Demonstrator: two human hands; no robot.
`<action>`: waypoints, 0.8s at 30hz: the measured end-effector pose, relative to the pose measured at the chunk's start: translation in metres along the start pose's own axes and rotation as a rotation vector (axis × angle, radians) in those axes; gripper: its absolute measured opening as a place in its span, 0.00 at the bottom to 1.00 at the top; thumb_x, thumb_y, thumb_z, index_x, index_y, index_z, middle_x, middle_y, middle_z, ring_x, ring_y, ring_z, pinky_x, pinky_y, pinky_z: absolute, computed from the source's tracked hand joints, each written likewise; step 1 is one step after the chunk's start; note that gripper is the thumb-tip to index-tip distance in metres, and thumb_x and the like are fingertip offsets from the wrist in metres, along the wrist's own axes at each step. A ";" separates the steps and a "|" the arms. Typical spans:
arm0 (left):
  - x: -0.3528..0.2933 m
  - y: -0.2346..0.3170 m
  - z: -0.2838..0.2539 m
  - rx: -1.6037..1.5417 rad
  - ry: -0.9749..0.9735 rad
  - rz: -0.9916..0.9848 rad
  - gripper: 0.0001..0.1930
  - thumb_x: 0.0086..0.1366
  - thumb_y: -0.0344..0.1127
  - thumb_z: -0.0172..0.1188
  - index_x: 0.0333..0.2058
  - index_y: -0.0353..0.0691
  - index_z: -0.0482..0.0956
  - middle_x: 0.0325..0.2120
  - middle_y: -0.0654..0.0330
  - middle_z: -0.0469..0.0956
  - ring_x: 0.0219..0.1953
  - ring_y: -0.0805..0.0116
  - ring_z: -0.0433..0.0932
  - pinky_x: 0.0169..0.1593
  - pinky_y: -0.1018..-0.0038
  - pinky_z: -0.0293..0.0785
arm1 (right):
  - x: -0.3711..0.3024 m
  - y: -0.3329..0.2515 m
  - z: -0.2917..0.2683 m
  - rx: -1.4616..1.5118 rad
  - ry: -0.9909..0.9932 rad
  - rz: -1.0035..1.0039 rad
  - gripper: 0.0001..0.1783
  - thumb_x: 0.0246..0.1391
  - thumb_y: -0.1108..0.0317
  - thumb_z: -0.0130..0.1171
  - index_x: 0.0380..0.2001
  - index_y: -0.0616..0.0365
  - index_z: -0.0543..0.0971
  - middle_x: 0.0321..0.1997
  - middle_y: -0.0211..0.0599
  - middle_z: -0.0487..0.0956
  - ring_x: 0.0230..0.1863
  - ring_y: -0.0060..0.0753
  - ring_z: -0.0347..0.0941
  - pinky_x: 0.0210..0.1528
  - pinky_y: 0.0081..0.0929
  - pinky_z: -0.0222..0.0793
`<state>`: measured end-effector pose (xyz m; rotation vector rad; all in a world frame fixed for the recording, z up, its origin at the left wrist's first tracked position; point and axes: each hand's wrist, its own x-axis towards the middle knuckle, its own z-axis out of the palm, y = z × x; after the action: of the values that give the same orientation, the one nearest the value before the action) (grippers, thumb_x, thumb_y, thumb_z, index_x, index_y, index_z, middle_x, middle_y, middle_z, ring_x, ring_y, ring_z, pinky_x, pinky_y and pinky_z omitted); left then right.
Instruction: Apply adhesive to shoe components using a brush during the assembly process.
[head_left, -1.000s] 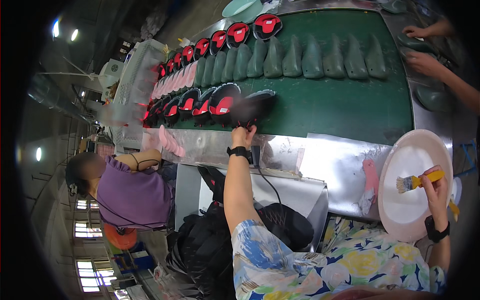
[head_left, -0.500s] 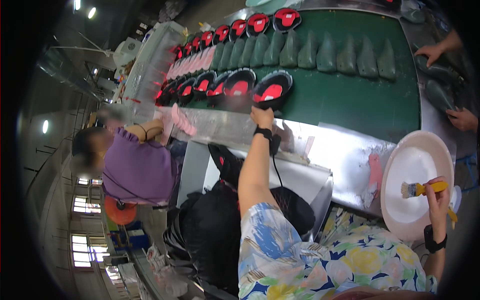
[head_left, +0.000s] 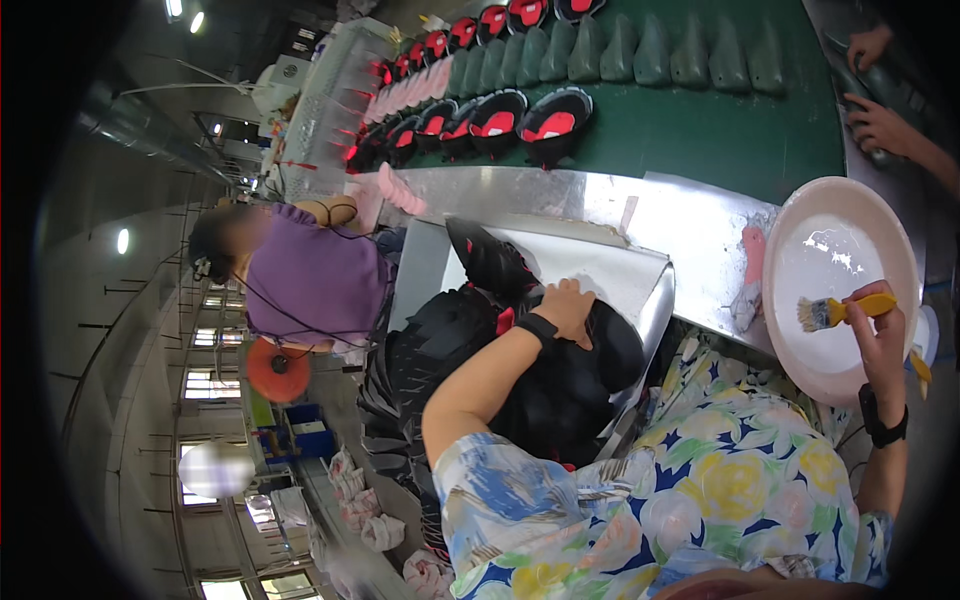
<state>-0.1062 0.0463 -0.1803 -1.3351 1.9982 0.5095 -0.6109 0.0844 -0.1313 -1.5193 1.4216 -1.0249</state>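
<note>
My left hand (head_left: 566, 310) rests over the pile of black shoe uppers (head_left: 555, 400) in a white bin, its thumb apart from the fingers. The fingertips dip among the uppers and are partly hidden. In my right hand (head_left: 880, 335) is a paintbrush (head_left: 826, 314) with a yellow handle and pale bristles, held above a pale pink basin (head_left: 782, 330) of white liquid. On the green work surface (head_left: 680, 140), a black shoe upper with a red lining (head_left: 556, 124) stands at the near row's right end, apart from my hands.
Dark green shoe lasts (head_left: 645, 52) line the green surface, with more red-lined uppers behind. A metal ledge (head_left: 690, 235) runs in front. At left sits a person in a purple top (head_left: 315, 270). Another person's hands (head_left: 878, 128) touch lasts at the far right.
My left hand has let go of the red-lined upper at the row's end and come down and back to the pile in the bin. The right hand still holds the brush over the basin.
</note>
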 end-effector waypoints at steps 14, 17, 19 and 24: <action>0.053 -0.008 -0.074 -1.880 0.255 0.212 0.16 0.68 0.37 0.61 0.49 0.33 0.76 0.43 0.59 0.82 0.42 0.69 0.81 0.51 0.71 0.77 | -0.009 -0.006 -0.006 0.016 0.091 -0.094 0.10 0.58 0.70 0.61 0.37 0.65 0.74 0.35 0.35 0.77 0.35 0.23 0.76 0.38 0.21 0.71; 0.128 -0.075 0.070 -1.556 0.625 -0.266 0.28 0.57 0.41 0.72 0.49 0.27 0.74 0.42 0.46 0.79 0.48 0.52 0.78 0.54 0.60 0.73 | 0.003 -0.024 0.008 -0.025 0.004 -0.140 0.10 0.57 0.68 0.62 0.34 0.64 0.75 0.33 0.36 0.78 0.32 0.24 0.75 0.35 0.21 0.71; 0.115 0.012 -0.014 -0.681 0.850 -0.440 0.28 0.57 0.38 0.70 0.50 0.24 0.72 0.46 0.49 0.77 0.50 0.54 0.76 0.56 0.63 0.71 | 0.003 -0.008 -0.004 -0.123 0.111 -0.057 0.11 0.57 0.66 0.62 0.33 0.64 0.76 0.29 0.37 0.78 0.28 0.25 0.75 0.32 0.22 0.70; 0.049 0.050 -0.068 -0.642 0.598 0.441 0.45 0.48 0.23 0.62 0.68 0.46 0.57 0.69 0.47 0.52 0.69 0.38 0.51 0.69 0.53 0.53 | 0.035 0.012 -0.008 -0.331 0.074 0.031 0.15 0.56 0.62 0.63 0.33 0.67 0.78 0.24 0.46 0.79 0.25 0.39 0.76 0.29 0.34 0.69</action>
<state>-0.1858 -0.0093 -0.1699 -1.5320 2.8006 1.1363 -0.6215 0.0482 -0.1384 -1.6990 1.7273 -0.8650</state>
